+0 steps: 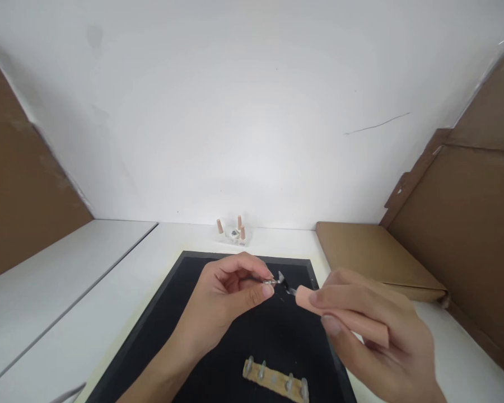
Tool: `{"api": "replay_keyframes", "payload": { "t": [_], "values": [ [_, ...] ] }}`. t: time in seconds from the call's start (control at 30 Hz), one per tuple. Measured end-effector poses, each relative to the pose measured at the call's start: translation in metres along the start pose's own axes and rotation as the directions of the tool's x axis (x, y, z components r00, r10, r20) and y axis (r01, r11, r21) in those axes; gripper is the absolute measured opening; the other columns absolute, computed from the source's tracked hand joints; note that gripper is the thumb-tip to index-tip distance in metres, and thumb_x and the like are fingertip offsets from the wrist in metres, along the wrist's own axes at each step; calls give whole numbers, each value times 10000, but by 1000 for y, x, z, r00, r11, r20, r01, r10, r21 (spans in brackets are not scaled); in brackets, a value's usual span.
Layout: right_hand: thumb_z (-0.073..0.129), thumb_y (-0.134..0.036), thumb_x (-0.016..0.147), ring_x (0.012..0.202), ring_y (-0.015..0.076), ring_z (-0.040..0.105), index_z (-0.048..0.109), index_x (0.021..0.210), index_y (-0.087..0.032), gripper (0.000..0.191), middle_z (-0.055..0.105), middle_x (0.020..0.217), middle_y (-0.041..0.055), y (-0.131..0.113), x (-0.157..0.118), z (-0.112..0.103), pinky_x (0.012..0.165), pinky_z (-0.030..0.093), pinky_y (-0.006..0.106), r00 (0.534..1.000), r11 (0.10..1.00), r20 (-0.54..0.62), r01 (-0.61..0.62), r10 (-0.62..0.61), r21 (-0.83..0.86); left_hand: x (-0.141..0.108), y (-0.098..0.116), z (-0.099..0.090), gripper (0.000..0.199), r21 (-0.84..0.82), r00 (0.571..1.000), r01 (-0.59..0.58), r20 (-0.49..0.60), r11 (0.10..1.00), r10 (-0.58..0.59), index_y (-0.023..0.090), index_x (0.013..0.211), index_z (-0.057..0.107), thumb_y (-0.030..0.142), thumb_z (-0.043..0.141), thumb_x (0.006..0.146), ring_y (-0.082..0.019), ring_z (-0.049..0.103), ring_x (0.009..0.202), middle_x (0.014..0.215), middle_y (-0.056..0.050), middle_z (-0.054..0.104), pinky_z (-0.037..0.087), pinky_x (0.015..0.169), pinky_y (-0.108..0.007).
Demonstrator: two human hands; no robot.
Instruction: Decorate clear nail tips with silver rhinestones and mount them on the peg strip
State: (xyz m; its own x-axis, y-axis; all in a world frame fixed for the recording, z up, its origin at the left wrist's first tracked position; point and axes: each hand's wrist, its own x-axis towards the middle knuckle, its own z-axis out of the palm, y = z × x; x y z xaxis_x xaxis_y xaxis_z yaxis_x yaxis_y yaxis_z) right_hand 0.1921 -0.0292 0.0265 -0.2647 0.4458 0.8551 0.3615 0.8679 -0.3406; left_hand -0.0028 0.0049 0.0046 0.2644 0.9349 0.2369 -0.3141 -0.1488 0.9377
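My left hand [231, 296] is closed in a pinch, with thumb and forefinger on a small silvery holder [270, 281]. At its end is a small, pale, shiny piece [281, 276] that looks like a false nail tip. My right hand [373, 324] grips the pink handle of a nail polish brush [344, 316], pointing left. The dark brush end [290, 290] is right by the nail piece; whether they touch I cannot tell. Below the hands, a tan strip [279, 380] carries several translucent nail tips standing up from it.
A black mat [256, 336] lies on the white table [88, 296]. Toward the wall stand small bottles with pink caps [242, 232] in a clear holder. A flat cardboard box [369, 252] lies to the right, and cardboard panels [470, 224] rise at both sides.
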Motion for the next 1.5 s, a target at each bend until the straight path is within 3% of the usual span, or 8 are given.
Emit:
{"api": "replay_keyframes", "payload": {
  "t": [0.13, 0.33, 0.53, 1.03, 1.23, 1.3, 1.37, 1.5],
  "values": [
    [537, -45, 790, 440, 96, 466, 617, 858, -206, 192, 571, 548, -31, 0, -5, 0, 392, 367, 219, 999, 999, -28, -28, 27, -26, 0, -3, -2, 92, 1, 1000, 3, -2, 1000, -3, 197, 738, 765, 125, 818, 717, -111, 617, 692, 730, -1, 679, 507, 619, -180],
    [551, -64, 837, 551, 120, 590, 633, 1052, -202, 269, 636, 665, 3, 3, -8, -1, 464, 461, 228, 1000, 999, -1, -21, 21, 30, 0, -4, -2, 100, -14, 1000, 2, -11, 1000, -2, 200, 728, 767, 129, 832, 700, -98, 607, 673, 718, 8, 680, 504, 609, -165],
    [537, -52, 793, 434, 88, 463, 607, 841, -202, 172, 567, 538, -39, 1, -4, -2, 389, 365, 213, 1000, 999, -12, -12, 12, -43, 0, -2, -1, 93, -16, 1000, 5, -11, 1000, -5, 200, 733, 763, 133, 823, 712, -111, 627, 691, 727, 5, 680, 507, 621, -181],
    [566, -89, 840, 518, 150, 622, 632, 922, -229, 175, 699, 641, -2, 4, -9, -3, 404, 429, 258, 998, 998, -59, -26, 23, -52, 0, -1, -3, 65, 18, 1000, 12, 12, 1000, -13, 221, 752, 787, 167, 774, 785, -116, 654, 790, 833, 2, 687, 519, 716, -191],
    [575, -105, 855, 578, 134, 666, 645, 858, -206, 123, 727, 712, 15, 11, -6, -1, 477, 479, 227, 995, 995, 30, -100, 100, -8, -1, 2, -5, 84, 34, 1000, -16, 1, 999, 16, 236, 745, 796, 165, 777, 787, -111, 651, 790, 814, 10, 690, 523, 750, -194],
    [557, -152, 883, 597, 132, 651, 650, 821, -196, 120, 721, 734, 23, 15, -6, 5, 491, 461, 226, 964, 974, 142, -227, 224, 2, -1, 3, -5, 83, 35, 1000, -29, -7, 999, 29, 236, 741, 797, 166, 780, 783, -107, 647, 770, 800, 12, 692, 522, 723, -185],
    [533, -181, 901, 588, 117, 597, 650, 829, -198, 138, 692, 736, 8, 20, -5, 15, 498, 422, 222, 883, 930, 302, -367, 359, -34, -2, 5, -6, 80, 31, 999, -41, -19, 999, 42, 231, 736, 797, 161, 786, 774, -102, 644, 751, 783, 13, 696, 519, 697, -174],
    [540, -155, 898, 590, 97, 528, 648, 849, -208, 130, 636, 722, -31, 39, -7, 43, 531, 374, 217, 786, 906, 469, -417, 402, -77, -2, 7, -9, 91, 34, 998, -61, -30, 998, 62, 224, 733, 796, 154, 774, 786, -87, 638, 737, 764, 18, 690, 512, 679, -149]
  ]
}}
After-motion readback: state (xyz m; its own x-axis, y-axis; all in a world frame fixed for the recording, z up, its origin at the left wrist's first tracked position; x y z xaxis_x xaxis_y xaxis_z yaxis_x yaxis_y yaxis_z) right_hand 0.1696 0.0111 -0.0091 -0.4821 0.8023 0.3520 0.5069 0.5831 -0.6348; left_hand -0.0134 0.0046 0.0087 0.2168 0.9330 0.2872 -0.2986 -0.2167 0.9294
